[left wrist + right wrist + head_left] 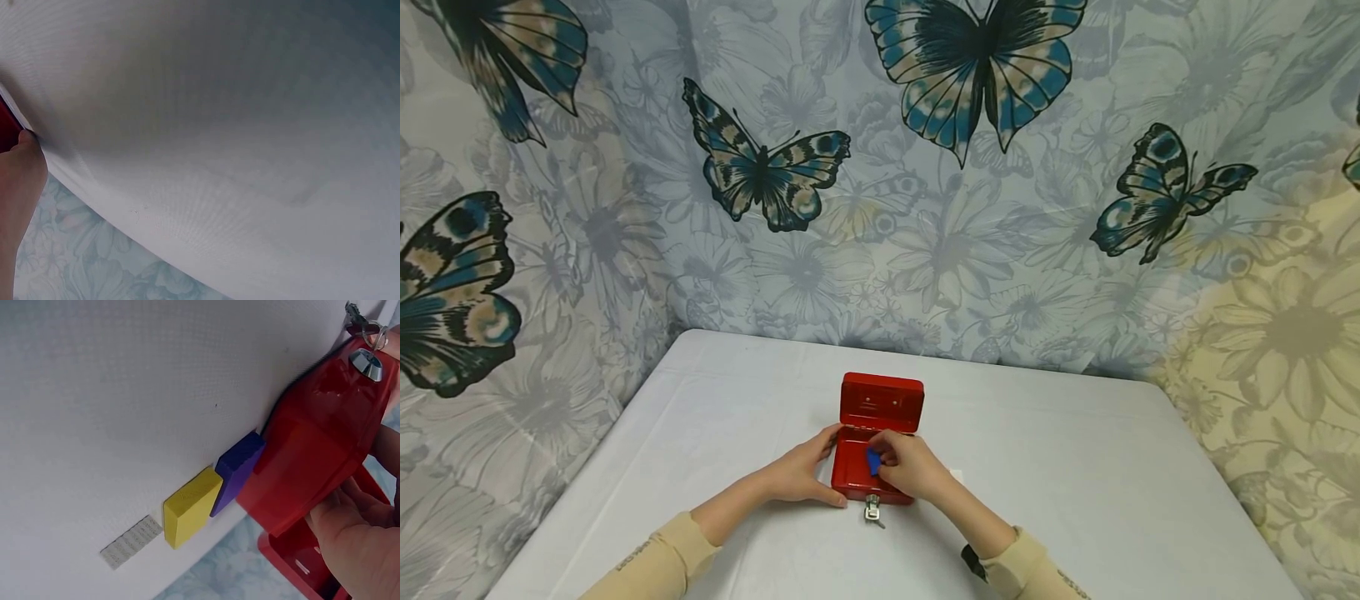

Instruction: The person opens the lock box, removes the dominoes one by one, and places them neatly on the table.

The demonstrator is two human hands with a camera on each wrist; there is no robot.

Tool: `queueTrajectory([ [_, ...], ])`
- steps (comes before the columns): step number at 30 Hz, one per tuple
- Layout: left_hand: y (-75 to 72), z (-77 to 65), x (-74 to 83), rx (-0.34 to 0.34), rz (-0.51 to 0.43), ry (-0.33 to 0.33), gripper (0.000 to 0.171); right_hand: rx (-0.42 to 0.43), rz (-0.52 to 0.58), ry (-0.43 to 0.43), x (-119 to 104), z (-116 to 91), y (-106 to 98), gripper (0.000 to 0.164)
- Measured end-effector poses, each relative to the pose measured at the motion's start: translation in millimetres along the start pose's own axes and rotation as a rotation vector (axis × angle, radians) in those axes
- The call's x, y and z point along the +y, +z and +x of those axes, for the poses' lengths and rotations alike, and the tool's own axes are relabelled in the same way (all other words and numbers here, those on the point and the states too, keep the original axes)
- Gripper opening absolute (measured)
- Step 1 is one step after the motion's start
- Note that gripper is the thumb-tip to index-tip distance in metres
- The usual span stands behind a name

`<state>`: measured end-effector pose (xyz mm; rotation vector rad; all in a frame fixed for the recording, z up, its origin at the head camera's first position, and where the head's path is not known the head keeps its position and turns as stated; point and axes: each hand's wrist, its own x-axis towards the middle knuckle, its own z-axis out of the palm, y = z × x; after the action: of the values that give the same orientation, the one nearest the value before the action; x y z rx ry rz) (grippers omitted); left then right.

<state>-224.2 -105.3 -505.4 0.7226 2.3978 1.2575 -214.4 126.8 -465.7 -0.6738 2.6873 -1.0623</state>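
A red cash box stands on the table with its lid raised at the back. A key with a ring and a second key hangs at its front lock. My left hand grips the box's left side, thumb at the front corner and fingers near the back. Inside the box, my right hand pinches a small flat blue piece. The right wrist view shows that hand's fingers over the box rim; the blue piece is hidden there.
Along the box's right side, the right wrist view shows a purple-blue block, a yellow block and a small grey printed strip in a row. White cloth covers the table; butterfly-patterned fabric hangs behind it.
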Motion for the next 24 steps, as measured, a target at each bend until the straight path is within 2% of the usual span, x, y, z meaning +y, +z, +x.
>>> queueTrajectory([
  [7,0.3,0.2,0.1,-0.001,-0.007,0.010,0.108,-0.025,0.020,-0.038,-0.1,-0.4,1.4,0.036],
  [18,2.0,0.7,-3.1,0.002,-0.001,0.007,0.109,0.002,-0.015,-0.011,0.0,-2.1,3.4,0.035],
  [24,1.4,0.9,-2.8,0.001,0.002,0.011,0.108,-0.007,0.003,-0.005,-2.1,-1.3,3.8,0.037],
])
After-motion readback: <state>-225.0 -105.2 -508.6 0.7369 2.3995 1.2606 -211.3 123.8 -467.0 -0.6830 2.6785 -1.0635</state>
